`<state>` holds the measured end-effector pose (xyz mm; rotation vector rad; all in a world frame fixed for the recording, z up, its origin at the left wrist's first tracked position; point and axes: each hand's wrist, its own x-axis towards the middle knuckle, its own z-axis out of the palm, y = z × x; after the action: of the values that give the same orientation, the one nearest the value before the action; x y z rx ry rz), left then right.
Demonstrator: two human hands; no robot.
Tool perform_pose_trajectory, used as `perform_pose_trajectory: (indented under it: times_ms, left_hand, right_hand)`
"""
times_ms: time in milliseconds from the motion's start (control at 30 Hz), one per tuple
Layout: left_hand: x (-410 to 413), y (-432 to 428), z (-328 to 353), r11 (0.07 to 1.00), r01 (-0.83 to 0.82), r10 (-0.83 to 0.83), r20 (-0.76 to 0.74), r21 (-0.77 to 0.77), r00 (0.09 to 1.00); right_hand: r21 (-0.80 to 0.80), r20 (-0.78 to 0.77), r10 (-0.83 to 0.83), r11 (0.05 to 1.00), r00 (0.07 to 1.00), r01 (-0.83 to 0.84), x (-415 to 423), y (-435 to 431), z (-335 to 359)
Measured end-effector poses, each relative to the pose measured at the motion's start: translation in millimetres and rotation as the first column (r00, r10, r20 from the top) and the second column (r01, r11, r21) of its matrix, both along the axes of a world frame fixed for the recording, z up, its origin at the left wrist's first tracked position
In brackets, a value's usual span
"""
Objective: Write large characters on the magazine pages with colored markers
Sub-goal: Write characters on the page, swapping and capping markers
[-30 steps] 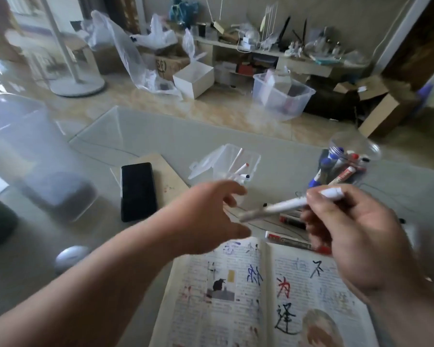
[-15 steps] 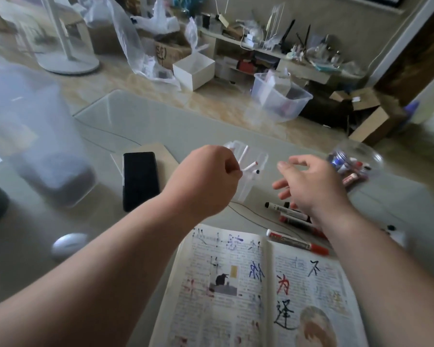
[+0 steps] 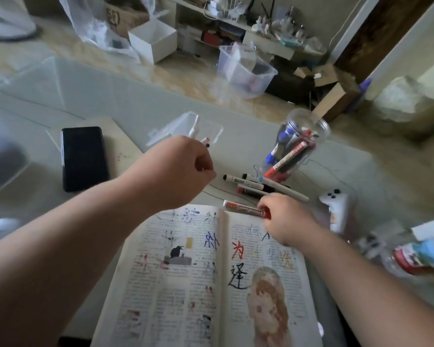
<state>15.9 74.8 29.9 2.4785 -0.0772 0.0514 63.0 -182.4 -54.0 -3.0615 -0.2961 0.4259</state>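
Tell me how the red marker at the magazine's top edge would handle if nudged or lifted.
The red marker looks round-barrelled, so it would probably roll if nudged. It seems rigid and slim, so it is likely light and an easy pinch for the right hand, whose fingers curl on its red end.

One open magazine (image 3: 186, 284). Beyond its top edge: four loose markers (image 3: 243, 181) (overlapping, so roughly), one jar (image 3: 298, 144) holding more, one clear box (image 3: 186, 126). On that edge, one red marker (image 3: 243, 209). Left of it, one phone (image 3: 84, 157); right, one controller (image 3: 336, 204). Two hands: left hand (image 3: 178, 171), right hand (image 3: 283, 219).

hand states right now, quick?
Left hand: curled; whether it holds anything cannot be told.
Right hand: closed, pinching the red marker.
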Motion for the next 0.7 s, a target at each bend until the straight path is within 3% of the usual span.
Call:
perform_pose_trajectory:
  times_ms: [167,233,267,300,333,400,433,567,700]
  left_hand:
    - [-2.4,-10.3,-8.8,0.996,0.065,-0.057,-0.131,0.061,0.990]
    - [-5.6,-15.1,-11.0,0.990,0.113,-0.093,-0.200,0.088,0.975]
    - [-8.8,-19.7,-12.3,0.985,0.141,-0.117,-0.220,0.098,0.969]
    - [-12.9,-26.3,-13.4,0.980,0.173,-0.149,-0.224,0.095,0.963]
    - [-18.0,-35.3,-14.5,0.974,0.212,-0.191,-0.219,0.076,0.957]
    - [-30.7,-56.8,-17.2,0.949,0.315,-0.308,-0.222,-0.004,0.925]
    - [-38.4,-67.7,-18.9,0.926,0.375,-0.376,-0.249,-0.053,0.893]
    - [-69.4,-98.7,-32.0,0.820,0.530,-0.573,-0.321,-0.217,0.754]
    - [-86.9,-108.8,-41.9,0.820,0.491,-0.570,-0.349,-0.293,0.744]
  right_hand:
    - [-0.021,0.045,0.053,0.998,0.998,-0.052,-3.5,-2.2,8.3]
    - [0.054,0.091,-0.054,0.997,0.994,0.049,-15.7,-7.5,25.0]
    - [0.186,0.074,-0.161,0.972,0.984,0.145,-24.8,-11.0,33.5]
    - [0.380,-0.032,-0.277,0.885,0.960,0.268,-36.8,-14.3,41.6]
    - [0.578,-0.211,-0.338,0.714,0.917,0.396,-51.3,-16.8,49.9]
    - [0.759,-0.467,-0.251,0.378,0.848,0.530,-82.6,-22.3,64.0]
    - [0.794,-0.488,-0.202,0.302,0.849,0.528,-97.9,-26.3,66.6]
    - [0.858,-0.400,-0.135,0.291,0.907,0.422,-137.2,-41.6,56.9]
    - [0.896,-0.438,-0.075,0.045,0.896,0.442,-153.7,-51.1,45.4]
